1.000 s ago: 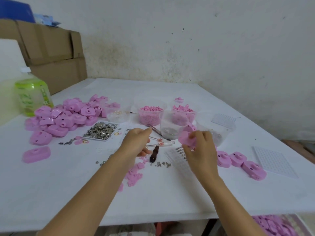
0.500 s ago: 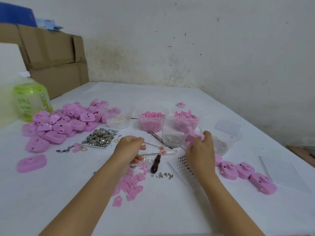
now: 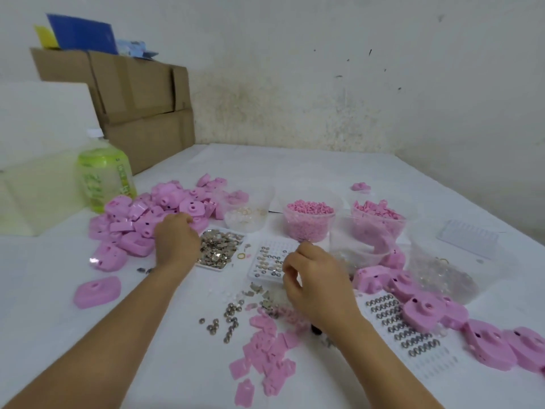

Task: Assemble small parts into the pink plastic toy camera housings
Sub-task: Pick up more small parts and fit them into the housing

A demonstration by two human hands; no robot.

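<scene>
A big pile of pink camera housings (image 3: 141,219) lies at the left of the white table (image 3: 295,172). My left hand (image 3: 177,240) rests on the pile's right edge, knuckles up; its fingertips are hidden among the housings. My right hand (image 3: 318,284) hovers at the near edge of a white tray of small metal rings (image 3: 267,259), fingers curled with thumb near forefinger; I see nothing between them. More housings (image 3: 424,311) sit in a row at the right, partly on a white tray of springs (image 3: 410,335). Flat pink pieces (image 3: 265,358) and small metal balls (image 3: 230,317) lie near me.
A tray of shiny metal parts (image 3: 219,249), tubs of pink pellets (image 3: 309,225) and pink parts (image 3: 379,216), and clear tubs (image 3: 247,215) stand mid-table. One housing (image 3: 97,292) lies alone at the left. A green bottle (image 3: 103,178) and cardboard boxes (image 3: 141,98) stand behind.
My left hand has gone from the table's middle out to the housing pile. My right hand no longer holds the pink housing and has come back to the ring tray. The camera tilted.
</scene>
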